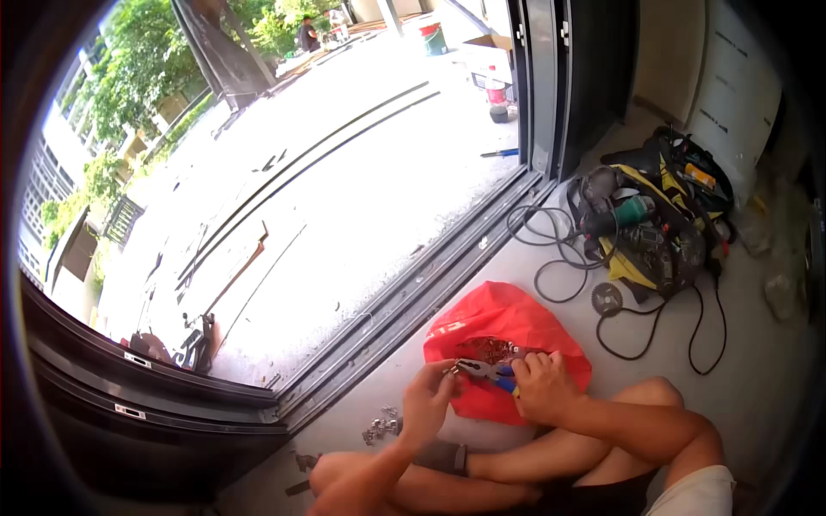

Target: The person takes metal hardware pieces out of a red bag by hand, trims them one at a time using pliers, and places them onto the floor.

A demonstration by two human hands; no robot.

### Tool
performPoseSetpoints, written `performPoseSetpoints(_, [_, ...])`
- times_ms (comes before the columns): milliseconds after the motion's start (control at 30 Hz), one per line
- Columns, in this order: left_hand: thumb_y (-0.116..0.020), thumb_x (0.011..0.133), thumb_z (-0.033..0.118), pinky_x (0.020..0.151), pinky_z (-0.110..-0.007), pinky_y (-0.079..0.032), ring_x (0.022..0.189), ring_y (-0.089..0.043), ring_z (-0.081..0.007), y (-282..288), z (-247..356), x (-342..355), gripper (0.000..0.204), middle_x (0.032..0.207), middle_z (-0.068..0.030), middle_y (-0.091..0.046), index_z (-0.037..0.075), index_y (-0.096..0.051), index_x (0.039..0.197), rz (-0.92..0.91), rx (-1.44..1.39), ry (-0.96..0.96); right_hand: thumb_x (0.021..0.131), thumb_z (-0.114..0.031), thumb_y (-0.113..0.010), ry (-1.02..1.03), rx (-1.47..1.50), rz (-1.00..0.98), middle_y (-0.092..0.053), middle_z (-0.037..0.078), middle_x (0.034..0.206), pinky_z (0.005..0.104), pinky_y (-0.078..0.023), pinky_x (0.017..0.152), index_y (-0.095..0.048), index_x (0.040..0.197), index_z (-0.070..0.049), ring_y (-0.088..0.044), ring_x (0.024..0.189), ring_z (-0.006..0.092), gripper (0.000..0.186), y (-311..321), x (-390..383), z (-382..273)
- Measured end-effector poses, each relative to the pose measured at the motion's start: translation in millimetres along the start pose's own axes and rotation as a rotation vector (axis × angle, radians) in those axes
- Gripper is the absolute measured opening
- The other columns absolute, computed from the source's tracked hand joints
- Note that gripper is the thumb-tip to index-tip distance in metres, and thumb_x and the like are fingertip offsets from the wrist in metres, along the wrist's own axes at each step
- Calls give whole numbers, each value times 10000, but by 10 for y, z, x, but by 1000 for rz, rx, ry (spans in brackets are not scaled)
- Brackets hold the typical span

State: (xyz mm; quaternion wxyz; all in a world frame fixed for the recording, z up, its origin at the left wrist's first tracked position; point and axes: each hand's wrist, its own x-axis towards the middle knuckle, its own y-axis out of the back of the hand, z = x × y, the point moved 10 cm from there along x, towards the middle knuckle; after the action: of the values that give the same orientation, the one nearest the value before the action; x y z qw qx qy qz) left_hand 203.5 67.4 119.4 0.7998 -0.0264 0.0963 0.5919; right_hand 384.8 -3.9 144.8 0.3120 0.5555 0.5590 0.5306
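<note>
Wrapped round the blue handles of a pair of pliers (478, 368) is my right hand (547, 389). The pliers' jaws point left, toward the fingertips of my left hand (427, 400). Those fingertips pinch a small metal piece (453, 368) at the tip of the jaws; its exact kind is too small to tell. Below and behind the pliers lies an open red bag (508, 305) with many small metal parts (492, 347) inside. More small metal parts (380, 427) lie in a loose pile on the floor, left of my left forearm.
A dark sliding-door track (404, 297) runs diagonally past the bag. To the right, a black and yellow tool bag (641, 271) holds a green power tool (632, 211) with looping cables, beside a round cutting disc (607, 298). Outside lie long dark strips (318, 163); a person (308, 36) is far off.
</note>
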Motion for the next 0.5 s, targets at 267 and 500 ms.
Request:
performPoseSetpoints(267, [-627, 1012, 48, 744, -304, -582, 807, -703, -156, 52, 101, 122, 194, 925, -99, -715, -24, -632, 1192, -14, 12, -72, 807, -185, -718, -123, 164, -122, -576, 237, 1044, 495, -580, 775, -523, 1160, -6, -633, 974, 416, 441, -220, 76, 145])
performPoseSetpoints(500, [-612, 1057, 154, 583, -283, -510, 668, -648, -137, 43, 14, 180, 213, 827, -88, -675, -12, -568, 1183, -71, -69, -41, 793, -192, -721, -77, 129, -83, -592, 227, 1026, 481, -584, 770, -530, 1164, -8, -662, 922, 395, 456, -146, 83, 135])
